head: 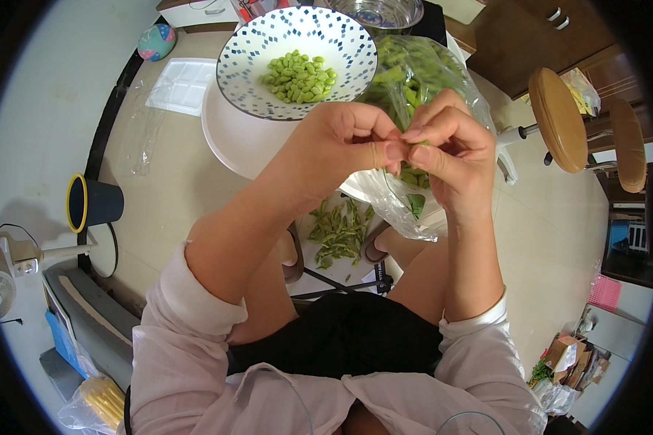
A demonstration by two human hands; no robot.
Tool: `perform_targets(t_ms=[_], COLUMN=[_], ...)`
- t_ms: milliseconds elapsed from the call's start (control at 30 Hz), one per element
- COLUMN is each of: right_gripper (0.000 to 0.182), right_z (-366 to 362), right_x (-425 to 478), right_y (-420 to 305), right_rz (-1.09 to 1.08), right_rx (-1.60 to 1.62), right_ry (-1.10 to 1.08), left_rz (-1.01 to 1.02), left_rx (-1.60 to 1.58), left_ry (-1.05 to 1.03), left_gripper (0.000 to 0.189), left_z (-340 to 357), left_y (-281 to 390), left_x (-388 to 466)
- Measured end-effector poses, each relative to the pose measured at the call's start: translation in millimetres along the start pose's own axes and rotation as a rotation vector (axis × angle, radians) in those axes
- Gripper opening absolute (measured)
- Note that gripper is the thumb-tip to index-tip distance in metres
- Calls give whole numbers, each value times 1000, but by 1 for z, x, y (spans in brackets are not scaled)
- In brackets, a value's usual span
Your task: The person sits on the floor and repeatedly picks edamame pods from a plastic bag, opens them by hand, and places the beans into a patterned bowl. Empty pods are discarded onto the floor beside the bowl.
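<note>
My left hand point(353, 138) and my right hand point(457, 149) meet in front of me, thumbs and fingertips pinched on a small green soybean pod point(424, 143). Most of the pod is hidden by the fingers. Just beyond them stands a white bowl with blue diamond marks point(239, 81), with shelled green beans point(300, 76) heaped in its middle. Behind my right hand, a clear plastic bag point(470, 81) is full of green pods point(397, 76). Under my wrists, a green leaf point(416, 204) lies at the bag's edge. Empty pod shells point(340, 231) are piled on the floor between my feet.
A round white table point(234, 138) carries the bowl and bag, and a steel basin point(383, 11) sits at the back. To the left are a dark bin point(104, 203), a white plastic tray point(179, 84) and a fan point(1, 277). At right stands a tan swivel chair point(556, 119).
</note>
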State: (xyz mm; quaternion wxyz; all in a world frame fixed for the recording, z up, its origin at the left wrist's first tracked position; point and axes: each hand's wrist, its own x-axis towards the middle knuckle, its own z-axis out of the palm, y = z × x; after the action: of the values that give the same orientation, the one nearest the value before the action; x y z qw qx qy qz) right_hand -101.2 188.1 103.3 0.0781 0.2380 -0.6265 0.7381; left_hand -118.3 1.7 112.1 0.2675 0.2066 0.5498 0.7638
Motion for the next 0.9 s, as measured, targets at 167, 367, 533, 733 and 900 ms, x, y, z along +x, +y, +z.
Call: perform_targets(t_ms=[167,367,533,733,900], right_gripper=[10,14,13,16,17], right_z=[7,2,1,4,2], right_x=[2,1,1,1,1], right_y=[-2,1,0,2,0], right_rz=[189,164,186,179,240], right_rx=[251,228,255,176,219], right_ry=[63,40,39,54,47], left_rz=[-14,15,63,100,102], left_rx=[-9,-27,114,241,216], left_ry=[67,62,139,210,73], left_gripper=[13,13,10,8,12], left_z=[-2,-3,-2,0,-5], left_y=[1,2,1,-3,-2], left_x=[2,2,2,0,2])
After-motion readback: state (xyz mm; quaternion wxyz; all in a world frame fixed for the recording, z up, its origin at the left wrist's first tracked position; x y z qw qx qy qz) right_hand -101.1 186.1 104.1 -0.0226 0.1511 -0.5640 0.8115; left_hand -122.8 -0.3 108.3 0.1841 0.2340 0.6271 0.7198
